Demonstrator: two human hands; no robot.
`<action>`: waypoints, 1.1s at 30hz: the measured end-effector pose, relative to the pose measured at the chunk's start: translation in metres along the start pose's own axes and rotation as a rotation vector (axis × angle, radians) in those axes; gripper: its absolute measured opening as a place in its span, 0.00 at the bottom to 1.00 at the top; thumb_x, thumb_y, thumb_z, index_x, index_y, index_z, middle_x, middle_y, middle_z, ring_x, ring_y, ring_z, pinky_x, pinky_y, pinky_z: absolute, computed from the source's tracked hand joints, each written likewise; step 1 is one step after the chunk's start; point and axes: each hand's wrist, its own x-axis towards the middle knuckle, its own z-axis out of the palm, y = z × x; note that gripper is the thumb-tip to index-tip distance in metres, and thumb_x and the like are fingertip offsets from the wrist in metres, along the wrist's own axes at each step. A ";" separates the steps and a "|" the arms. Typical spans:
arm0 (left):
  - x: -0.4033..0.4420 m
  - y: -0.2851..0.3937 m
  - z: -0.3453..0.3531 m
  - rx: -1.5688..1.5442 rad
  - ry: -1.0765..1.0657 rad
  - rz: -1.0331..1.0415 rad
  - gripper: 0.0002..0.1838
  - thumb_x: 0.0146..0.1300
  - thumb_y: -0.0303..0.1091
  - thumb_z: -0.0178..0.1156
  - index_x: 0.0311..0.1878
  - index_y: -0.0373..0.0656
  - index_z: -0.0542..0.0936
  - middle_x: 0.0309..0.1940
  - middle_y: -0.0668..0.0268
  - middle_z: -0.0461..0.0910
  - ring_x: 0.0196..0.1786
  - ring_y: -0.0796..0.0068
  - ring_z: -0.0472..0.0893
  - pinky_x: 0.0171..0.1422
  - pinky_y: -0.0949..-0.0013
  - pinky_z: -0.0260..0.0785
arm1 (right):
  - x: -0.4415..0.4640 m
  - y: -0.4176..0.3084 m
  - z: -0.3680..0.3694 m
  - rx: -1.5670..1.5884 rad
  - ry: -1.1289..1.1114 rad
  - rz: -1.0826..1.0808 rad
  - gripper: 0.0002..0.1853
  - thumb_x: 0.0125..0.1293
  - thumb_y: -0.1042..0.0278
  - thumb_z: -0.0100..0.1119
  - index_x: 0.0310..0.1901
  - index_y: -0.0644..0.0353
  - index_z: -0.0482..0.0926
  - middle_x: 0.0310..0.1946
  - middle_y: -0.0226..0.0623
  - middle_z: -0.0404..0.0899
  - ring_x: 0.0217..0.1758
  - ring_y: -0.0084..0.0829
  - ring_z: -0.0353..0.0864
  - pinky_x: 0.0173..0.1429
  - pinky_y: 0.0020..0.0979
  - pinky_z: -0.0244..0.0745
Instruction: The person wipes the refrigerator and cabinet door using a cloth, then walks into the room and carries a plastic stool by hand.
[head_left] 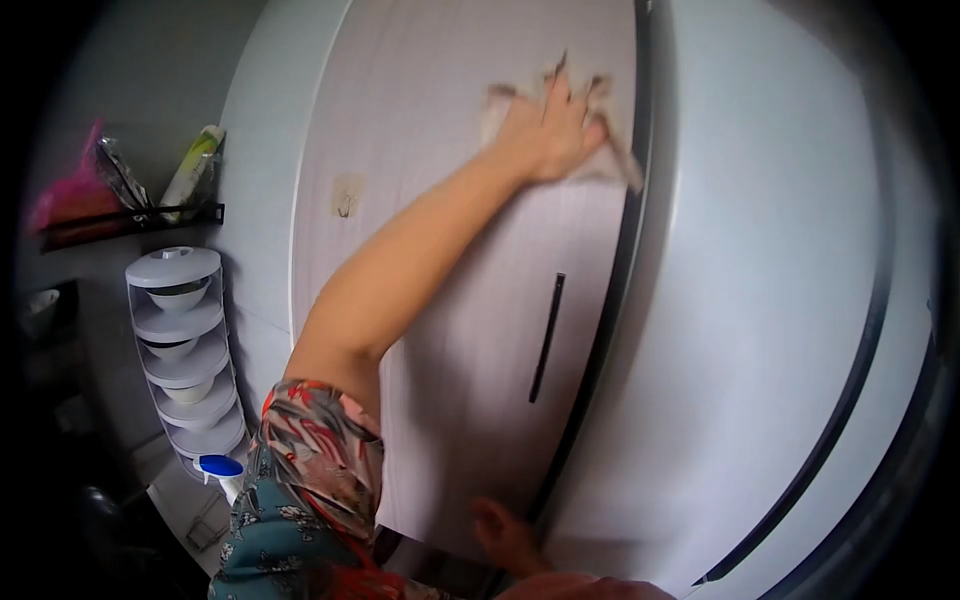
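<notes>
My left hand [555, 135] is raised high and presses a beige cloth [612, 165] flat on the pale wood-grain cabinet door [440, 110]. The cloth bunches up between and around its fingers, close to the door's dark right edge. Low in the view, my right hand [503, 535] is near the bottom of the same door. It is dim and blurred, and its grip cannot be made out. Between the two hands runs a slim black handle [547, 337] on the door. A small square sticker [347, 196] is on the door's left part.
A tiered covered rack [178, 320] with bowls stands at left. Above it, a black wall shelf [130, 222] carries a pink bag [82, 185] and other packets. A spray bottle with a blue top [220, 466] is beside my sleeve. A white panel [770, 250] fills the right.
</notes>
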 end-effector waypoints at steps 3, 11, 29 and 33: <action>0.052 -0.048 0.014 0.058 0.287 0.023 0.27 0.61 0.52 0.40 0.50 0.40 0.73 0.57 0.45 0.64 0.58 0.51 0.66 0.58 0.49 0.58 | 0.003 -0.005 -0.002 0.003 0.027 0.033 0.20 0.60 0.64 0.52 0.54 0.57 0.67 0.44 0.39 0.77 0.47 0.34 0.77 0.51 0.32 0.71; 0.014 -0.130 -0.019 0.448 -0.025 -0.233 0.22 0.56 0.55 0.48 0.28 0.47 0.82 0.29 0.55 0.80 0.36 0.61 0.79 0.47 0.55 0.65 | -0.011 0.001 0.000 0.028 0.048 0.109 0.22 0.59 0.65 0.54 0.55 0.56 0.67 0.45 0.39 0.76 0.47 0.33 0.77 0.50 0.30 0.71; 0.016 -0.215 -0.045 0.233 0.246 -0.374 0.19 0.61 0.37 0.38 0.50 0.37 0.70 0.53 0.41 0.64 0.59 0.48 0.62 0.63 0.56 0.56 | -0.013 0.046 0.004 0.005 0.376 -0.003 0.22 0.52 0.74 0.61 0.51 0.59 0.72 0.34 0.34 0.79 0.30 0.20 0.75 0.29 0.21 0.69; -0.049 -0.270 -0.037 0.412 0.119 -0.338 0.23 0.61 0.43 0.38 0.52 0.37 0.69 0.48 0.43 0.70 0.55 0.48 0.67 0.60 0.53 0.58 | -0.010 0.015 -0.003 -0.013 0.260 0.042 0.20 0.52 0.75 0.59 0.50 0.60 0.72 0.35 0.35 0.79 0.30 0.19 0.75 0.30 0.20 0.69</action>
